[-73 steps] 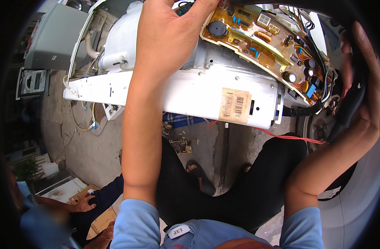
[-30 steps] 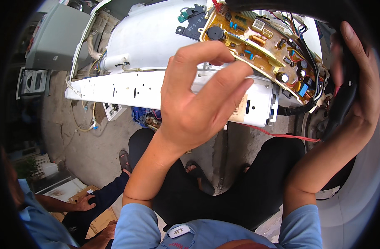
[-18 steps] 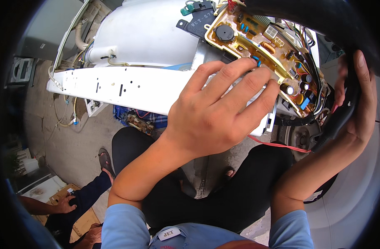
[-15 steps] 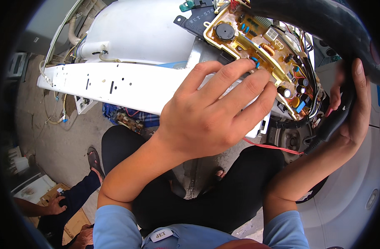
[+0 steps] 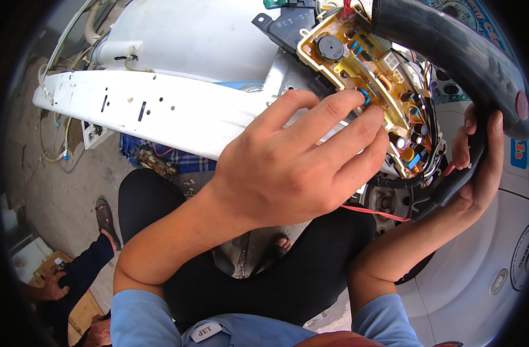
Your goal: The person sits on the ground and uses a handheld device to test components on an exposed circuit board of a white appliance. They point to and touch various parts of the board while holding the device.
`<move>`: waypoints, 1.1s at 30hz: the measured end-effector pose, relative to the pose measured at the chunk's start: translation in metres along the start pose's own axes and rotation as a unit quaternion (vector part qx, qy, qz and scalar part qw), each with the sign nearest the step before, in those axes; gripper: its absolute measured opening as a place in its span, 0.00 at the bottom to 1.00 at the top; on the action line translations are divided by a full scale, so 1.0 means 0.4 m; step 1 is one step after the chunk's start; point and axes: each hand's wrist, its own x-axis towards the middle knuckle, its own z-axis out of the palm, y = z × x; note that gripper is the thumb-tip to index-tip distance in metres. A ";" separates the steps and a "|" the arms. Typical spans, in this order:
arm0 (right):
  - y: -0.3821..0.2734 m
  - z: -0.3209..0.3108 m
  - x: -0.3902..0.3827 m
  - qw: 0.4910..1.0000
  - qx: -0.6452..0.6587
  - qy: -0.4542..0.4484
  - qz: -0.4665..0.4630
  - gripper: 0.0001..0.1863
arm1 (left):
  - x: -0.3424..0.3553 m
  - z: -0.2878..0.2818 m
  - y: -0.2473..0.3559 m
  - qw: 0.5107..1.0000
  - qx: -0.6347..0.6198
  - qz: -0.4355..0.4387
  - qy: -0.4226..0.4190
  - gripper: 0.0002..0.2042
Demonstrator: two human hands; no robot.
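Observation:
My left hand (image 5: 302, 159) reaches up to the printed circuit board (image 5: 365, 61), a yellowish resin-coated board in a cream plastic tray. Its fingers curl over the board's near edge, fingertips beside small blue components (image 5: 364, 96); the thumb is hidden beneath the hand. My right hand (image 5: 489, 153) wraps round the handle of a black pistol-shaped tool (image 5: 443, 37), shaped like a hair dryer. The tool's thick barrel curves over the board's far right side. A twisted red wire (image 5: 377, 213) runs leftward from near the handle's lower end and passes behind my left hand.
A white panel with slots (image 5: 137, 107) and a large white rounded body (image 5: 177, 43) lie at left. Wire bundles (image 5: 432, 130) crowd the board's right edge. Grey-white casing (image 5: 467, 272) stands beside my right forearm. Another person's hand (image 5: 53, 285) shows at lower left.
The view has shifted. My right hand and the tool sit lower in the picture, and the board slightly lower and farther right. My left fingers stay at the board's edge.

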 end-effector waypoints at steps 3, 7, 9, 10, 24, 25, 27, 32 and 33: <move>-0.004 -0.005 0.002 1.000 0.000 0.005 -0.008 0.23 | -0.003 0.008 -0.001 1.000 -0.001 0.002 0.012 0.13; -0.002 -0.016 0.005 0.999 0.024 -0.012 -0.019 0.23 | 0.000 0.003 -0.006 1.000 0.019 0.009 0.006 0.13; -0.005 -0.011 0.006 0.999 0.019 -0.016 -0.023 0.22 | 0.000 0.003 -0.005 1.000 0.020 0.008 0.003 0.13; -0.006 -0.008 0.006 0.999 0.017 -0.018 -0.024 0.22 | 0.001 0.000 -0.005 1.000 0.018 0.007 0.000 0.14; 0.002 -0.004 0.007 0.998 0.059 -0.018 -0.015 0.21 | 0.001 -0.010 -0.002 1.000 -0.003 -0.007 -0.024 0.17; 0.003 -0.005 0.008 0.998 0.062 -0.020 -0.013 0.21 | 0.001 -0.008 -0.003 1.000 0.001 -0.002 -0.019 0.17; 0.002 -0.004 0.008 0.998 0.066 -0.005 -0.008 0.22 | 0.001 -0.001 -0.009 1.000 0.009 0.008 -0.008 0.17; -0.004 0.004 0.005 0.998 0.065 0.001 0.011 0.19 | -0.002 0.002 -0.008 1.000 0.014 0.008 -0.010 0.18; -0.004 0.002 0.005 0.998 0.062 -0.001 0.016 0.18 | 0.000 0.003 -0.007 1.000 0.012 0.005 -0.012 0.18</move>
